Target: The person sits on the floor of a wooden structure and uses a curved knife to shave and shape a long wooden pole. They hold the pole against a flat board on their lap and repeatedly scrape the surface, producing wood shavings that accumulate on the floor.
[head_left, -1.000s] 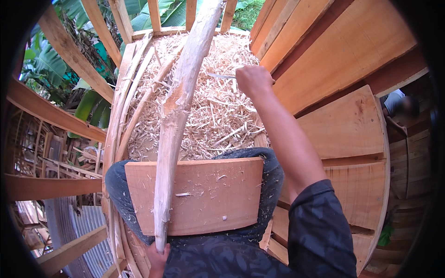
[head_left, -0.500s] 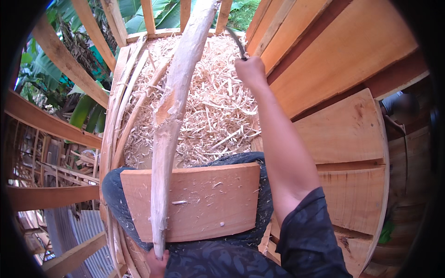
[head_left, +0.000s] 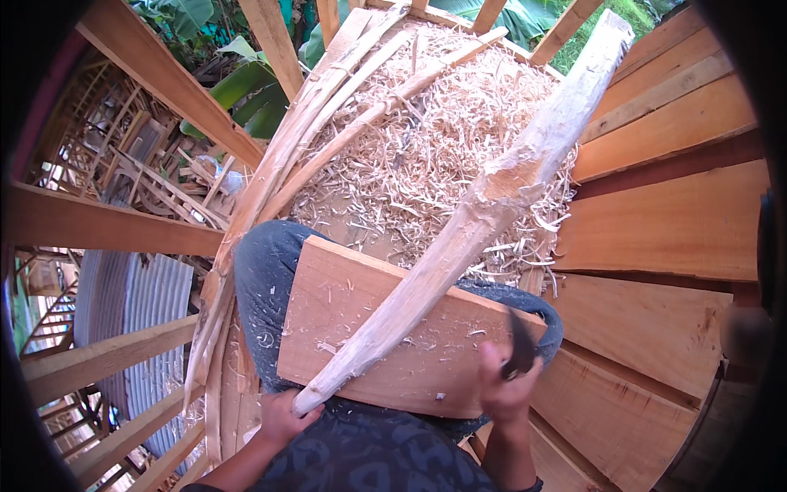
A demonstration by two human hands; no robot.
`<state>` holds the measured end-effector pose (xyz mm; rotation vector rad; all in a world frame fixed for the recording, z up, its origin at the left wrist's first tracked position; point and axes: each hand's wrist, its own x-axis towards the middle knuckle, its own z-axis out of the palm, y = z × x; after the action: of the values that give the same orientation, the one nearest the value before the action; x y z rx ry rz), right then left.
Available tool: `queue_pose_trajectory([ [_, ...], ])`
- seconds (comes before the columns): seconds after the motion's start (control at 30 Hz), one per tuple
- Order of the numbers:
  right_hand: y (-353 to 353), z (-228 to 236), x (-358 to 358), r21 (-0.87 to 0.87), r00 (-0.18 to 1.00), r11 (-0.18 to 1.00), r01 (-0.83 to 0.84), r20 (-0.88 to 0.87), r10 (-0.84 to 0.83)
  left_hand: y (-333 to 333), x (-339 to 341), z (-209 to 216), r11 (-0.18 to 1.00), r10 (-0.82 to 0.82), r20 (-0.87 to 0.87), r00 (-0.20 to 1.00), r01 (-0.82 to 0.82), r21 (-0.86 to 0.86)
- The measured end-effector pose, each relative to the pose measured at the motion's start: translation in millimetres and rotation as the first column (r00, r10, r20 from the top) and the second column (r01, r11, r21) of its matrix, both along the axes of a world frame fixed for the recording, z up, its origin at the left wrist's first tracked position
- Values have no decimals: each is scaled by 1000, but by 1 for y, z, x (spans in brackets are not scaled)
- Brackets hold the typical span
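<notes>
A long, peeled wooden pole (head_left: 443,262) slants from my lap toward the far right, with a rough, darker knot partway along it. My left hand (head_left: 284,416) is wrapped round the pole's near end, close to my belly. Across my thighs lies a flat wooden board (head_left: 393,344), sprinkled with small shavings, and the pole crosses over it. In my right hand (head_left: 504,389), above the board's right end, is a curved dark-bladed knife (head_left: 520,344). Its blade points up and away from me, apart from the pole. The fingers cover its handle.
Wood shavings (head_left: 467,123) heap on the floor ahead. Long wooden strips (head_left: 303,139) lie along the left side beside slanted railing bars (head_left: 184,90). Planks (head_left: 664,221) form a wall at my right. Corrugated metal sheeting (head_left: 156,328) shows beyond the railing.
My right hand has drawn the knife back from the far end to beside my lap. The pole's far end has swung right in view, and the whole view has shifted too.
</notes>
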<state>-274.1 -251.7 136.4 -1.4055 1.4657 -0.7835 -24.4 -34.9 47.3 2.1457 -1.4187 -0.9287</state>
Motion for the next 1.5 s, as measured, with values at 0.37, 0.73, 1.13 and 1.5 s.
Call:
queue_pose_trajectory([
  [0.37, 16, 5, 23, -40, 932, 943, -330, 147, 332, -7, -2, 2, 1000, -10, -39, 999, 9, -20],
  [0.73, 5, -11, -4, -378, 888, 823, -424, -353, 295, -6, 3, -2, 1000, -28, -114, 993, 27, -6],
  [1.13, 8, 0, -5, -196, 870, 931, -308, -454, 192, -1, 3, -8, 999, -46, -44, 998, 46, -17],
  [1.5, 21, 3, 6, -61, 835, 925, -376, -454, 310, -1, 6, -7, 999, -43, -86, 995, 42, -11],
])
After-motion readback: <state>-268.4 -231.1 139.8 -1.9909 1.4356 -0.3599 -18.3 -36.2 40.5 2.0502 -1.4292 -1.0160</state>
